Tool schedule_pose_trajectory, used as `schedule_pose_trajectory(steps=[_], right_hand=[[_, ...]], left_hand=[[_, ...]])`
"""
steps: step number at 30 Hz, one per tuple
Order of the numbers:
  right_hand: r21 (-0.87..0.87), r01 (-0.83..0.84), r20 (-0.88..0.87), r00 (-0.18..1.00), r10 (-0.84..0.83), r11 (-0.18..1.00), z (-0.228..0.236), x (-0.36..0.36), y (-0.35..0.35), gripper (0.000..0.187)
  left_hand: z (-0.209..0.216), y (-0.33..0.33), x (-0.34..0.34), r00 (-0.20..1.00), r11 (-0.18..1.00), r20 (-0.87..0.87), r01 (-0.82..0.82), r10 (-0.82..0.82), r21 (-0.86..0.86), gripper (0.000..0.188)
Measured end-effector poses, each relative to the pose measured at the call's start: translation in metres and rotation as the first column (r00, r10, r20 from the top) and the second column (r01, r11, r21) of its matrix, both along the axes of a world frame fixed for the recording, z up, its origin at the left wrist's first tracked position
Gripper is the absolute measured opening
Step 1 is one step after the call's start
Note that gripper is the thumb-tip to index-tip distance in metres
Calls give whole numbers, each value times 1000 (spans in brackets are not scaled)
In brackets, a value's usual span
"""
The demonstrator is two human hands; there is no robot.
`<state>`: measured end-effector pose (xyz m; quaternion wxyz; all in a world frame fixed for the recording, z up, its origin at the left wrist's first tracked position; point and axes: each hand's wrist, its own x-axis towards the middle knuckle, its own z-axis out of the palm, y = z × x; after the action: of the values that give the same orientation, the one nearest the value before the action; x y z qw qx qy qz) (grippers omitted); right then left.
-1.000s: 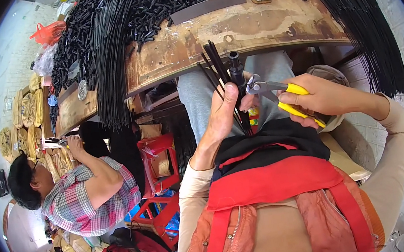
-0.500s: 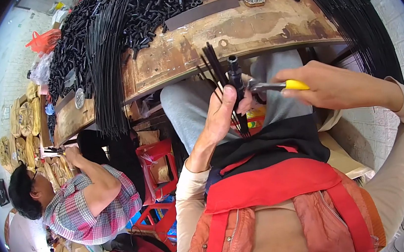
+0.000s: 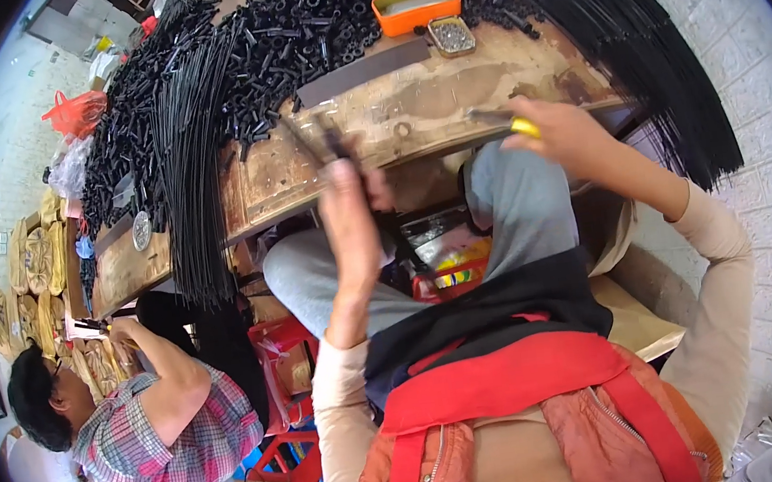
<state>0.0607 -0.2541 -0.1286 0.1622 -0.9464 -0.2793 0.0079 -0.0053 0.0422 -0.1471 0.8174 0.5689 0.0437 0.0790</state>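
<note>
My left hand is closed around a bundle of thin black rods and a dark tubular piece, over the near edge of the wooden table. Motion smears the hand and the tops of these pieces. To the right, my right hand grips yellow-handled pliers. Their metal end points left above the table edge, apart from the rods. Whether the jaws are parted cannot be made out.
Small black tubular parts are heaped along the table's back. Long black rods hang over its edge, with another bundle at the right. An orange tray and a box of small metal pieces stand behind. A co-worker sits left.
My left hand has swung left and up toward the table with the rods. My right hand has drawn the pliers away from the tubular piece, up toward the table edge. The view has shifted.
</note>
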Motion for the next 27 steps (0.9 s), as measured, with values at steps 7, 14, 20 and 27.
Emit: schedule_pose_trajectory(steps=[7, 14, 20, 27], right_hand=[[-122, -223, 567, 784, 252, 967, 1, 3, 11, 37], [793, 325, -606, 499, 619, 515, 4, -111, 40, 35], [951, 308, -309, 948, 74, 34, 39, -103, -39, 35], [939, 154, -194, 976, 101, 308, 54, -113, -2, 39]], left_hand=[[76, 80, -31, 883, 937, 319, -299, 344, -181, 63], [24, 67, -44, 944, 475, 73, -95, 323, -875, 47], [-104, 14, -25, 968, 293, -250, -235, -14, -927, 65], [-132, -35, -75, 558, 380, -152, 320, -816, -868, 51]])
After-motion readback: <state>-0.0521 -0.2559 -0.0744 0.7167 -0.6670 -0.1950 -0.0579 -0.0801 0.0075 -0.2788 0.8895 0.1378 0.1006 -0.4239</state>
